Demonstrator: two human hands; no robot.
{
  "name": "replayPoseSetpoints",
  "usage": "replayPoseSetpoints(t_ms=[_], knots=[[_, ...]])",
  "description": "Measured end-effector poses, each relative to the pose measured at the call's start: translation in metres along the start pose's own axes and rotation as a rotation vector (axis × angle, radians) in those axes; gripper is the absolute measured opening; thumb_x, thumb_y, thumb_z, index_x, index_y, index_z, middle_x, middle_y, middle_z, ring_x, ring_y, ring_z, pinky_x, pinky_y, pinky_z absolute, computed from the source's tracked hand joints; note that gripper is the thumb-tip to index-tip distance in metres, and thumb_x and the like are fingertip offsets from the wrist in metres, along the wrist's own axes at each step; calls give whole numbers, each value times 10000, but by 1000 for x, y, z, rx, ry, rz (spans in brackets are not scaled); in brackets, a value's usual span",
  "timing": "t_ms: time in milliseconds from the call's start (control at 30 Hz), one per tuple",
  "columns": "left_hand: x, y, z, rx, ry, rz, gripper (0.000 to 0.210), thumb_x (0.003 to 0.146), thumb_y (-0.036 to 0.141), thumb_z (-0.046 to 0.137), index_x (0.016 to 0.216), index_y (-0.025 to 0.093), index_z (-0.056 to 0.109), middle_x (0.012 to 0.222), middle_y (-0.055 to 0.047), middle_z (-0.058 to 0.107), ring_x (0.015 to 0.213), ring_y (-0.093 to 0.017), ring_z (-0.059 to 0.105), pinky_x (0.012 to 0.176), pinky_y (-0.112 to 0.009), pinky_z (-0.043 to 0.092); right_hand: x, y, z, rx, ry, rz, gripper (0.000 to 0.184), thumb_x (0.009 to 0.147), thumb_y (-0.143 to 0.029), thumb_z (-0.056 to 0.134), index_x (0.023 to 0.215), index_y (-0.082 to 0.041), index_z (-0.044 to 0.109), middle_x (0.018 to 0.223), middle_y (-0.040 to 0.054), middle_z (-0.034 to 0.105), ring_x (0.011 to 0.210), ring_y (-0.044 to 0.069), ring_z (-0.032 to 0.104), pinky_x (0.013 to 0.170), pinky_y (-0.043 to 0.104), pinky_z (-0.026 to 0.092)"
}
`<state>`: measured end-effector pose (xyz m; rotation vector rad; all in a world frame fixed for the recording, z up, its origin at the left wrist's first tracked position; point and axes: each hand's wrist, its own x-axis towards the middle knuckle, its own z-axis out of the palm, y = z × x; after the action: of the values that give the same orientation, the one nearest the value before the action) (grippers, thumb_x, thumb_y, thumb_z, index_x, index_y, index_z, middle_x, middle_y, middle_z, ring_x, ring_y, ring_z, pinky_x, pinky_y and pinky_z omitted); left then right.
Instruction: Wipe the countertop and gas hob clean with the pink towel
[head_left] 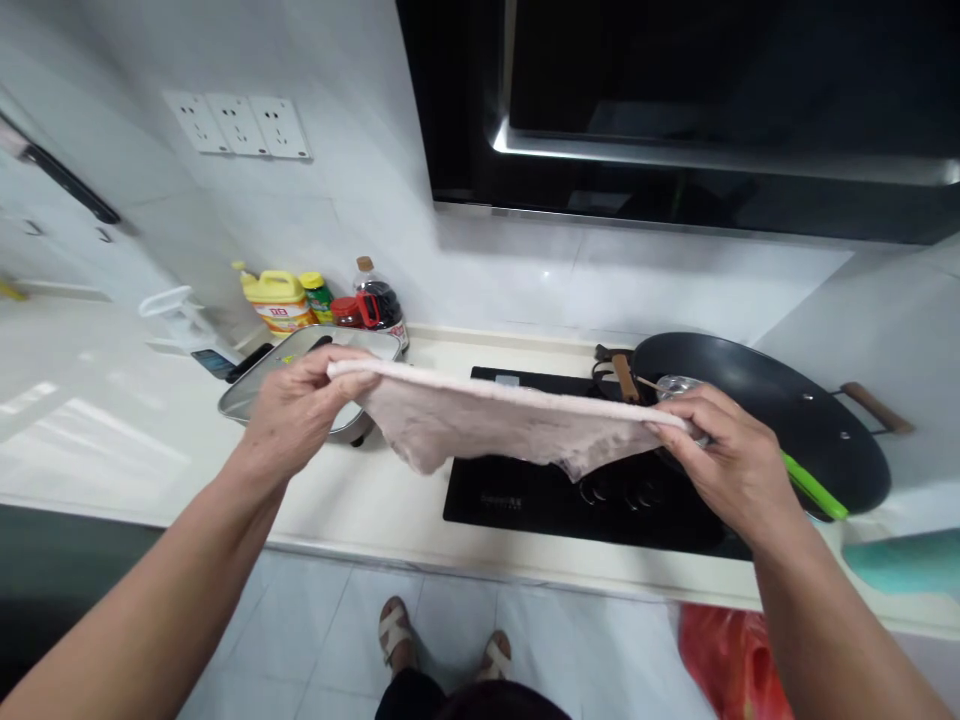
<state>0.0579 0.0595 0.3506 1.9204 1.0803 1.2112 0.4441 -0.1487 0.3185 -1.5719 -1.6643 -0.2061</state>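
A pale pinkish cloth (495,415) is stretched between my two hands, its upper edge taut and its lower part hanging loose. My left hand (300,410) pinches one corner between thumb and fingers, in front of a square electric pan (236,398). At the other end, my right hand (724,455) grips the opposite corner, near a large black wok (810,440). Below the cloth lies the black cooktop (480,500), partly covered by it. Both hands are held up above the counter.
Behind the pan stand a yellow jug (279,300) and a dark bottle (381,300). A range hood (675,190) overhangs the cooktop. A green handle (814,487) sticks out beside the wok. On the floor sits a red plastic bag (731,660). A knife (71,185) hangs at the left wall.
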Motion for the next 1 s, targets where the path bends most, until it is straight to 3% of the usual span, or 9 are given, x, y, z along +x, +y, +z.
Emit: replayPoseSetpoints(t_ms=[100, 200, 333, 433, 533, 667, 833, 900, 1000], knots=[[-36, -30, 3, 80, -271, -111, 254, 788, 495, 729, 836, 249, 768, 878, -24, 761, 803, -206, 662, 727, -295, 528, -43, 11, 16, 23, -126, 70, 179, 1013, -376, 585, 1013, -267, 726, 944, 42, 677, 864, 189, 643, 763, 331, 495], [-96, -78, 16, 80, -541, -295, 304, 815, 526, 660, 858, 245, 769, 884, -30, 768, 835, -224, 692, 769, -309, 536, -119, 23, 52, 49, -312, 224, 260, 1017, -447, 543, 948, -285, 734, 893, 45, 682, 840, 210, 651, 760, 349, 516], [-180, -137, 32, 106, -778, -494, 282, 807, 483, 645, 835, 228, 763, 892, -38, 761, 862, -230, 693, 810, -312, 506, -223, 19, 104, 112, -551, 401, 260, 983, -469, 549, 915, -307, 741, 969, 61, 746, 931, 265, 710, 824, 395, 573], [-210, -159, 32, 37, -865, -632, 257, 794, 453, 631, 825, 230, 754, 881, -20, 760, 875, -230, 685, 798, -300, 490, -262, 7, 120, 217, -650, 527, 243, 1000, -432, 522, 937, -304, 719, 1024, 44, 743, 938, 236, 721, 828, 350, 577], [-196, -165, 29, 2, -847, -685, 285, 782, 493, 628, 801, 223, 718, 775, 4, 710, 768, -199, 641, 695, -277, 457, -252, 8, 117, 262, -686, 576, 248, 999, -457, 528, 919, -295, 699, 974, 25, 722, 897, 213, 712, 799, 307, 564], [-130, -163, 46, 59, -764, -601, 397, 783, 605, 619, 696, 217, 636, 520, 60, 486, 527, -129, 453, 559, -251, 363, -184, 41, 114, 181, -633, 534, 297, 1018, -478, 477, 943, -283, 687, 935, 16, 683, 874, 198, 681, 804, 308, 531], [-55, -168, 97, 13, -377, -540, 454, 760, 637, 648, 835, 192, 693, 681, 6, 632, 599, -155, 577, 594, -278, 461, -96, 83, 136, -131, -415, 448, 309, 1006, -367, 450, 1157, -256, 695, 1107, 78, 677, 1052, 255, 638, 915, 399, 490], [-52, -178, 108, 11, -247, -550, 514, 760, 642, 638, 984, 186, 708, 890, -41, 696, 702, -168, 634, 656, -298, 509, -90, 86, 148, -209, -299, 430, 340, 1001, -320, 440, 1231, -241, 678, 1165, 101, 670, 1105, 268, 618, 955, 431, 485], [-80, -197, 110, 51, -150, -579, 630, 696, 688, 657, 1068, 180, 699, 1015, -82, 693, 752, -180, 642, 713, -341, 545, -126, 77, 162, -141, -270, 402, 327, 1009, -328, 433, 1197, -238, 684, 1146, 100, 665, 1086, 252, 632, 960, 415, 514]])
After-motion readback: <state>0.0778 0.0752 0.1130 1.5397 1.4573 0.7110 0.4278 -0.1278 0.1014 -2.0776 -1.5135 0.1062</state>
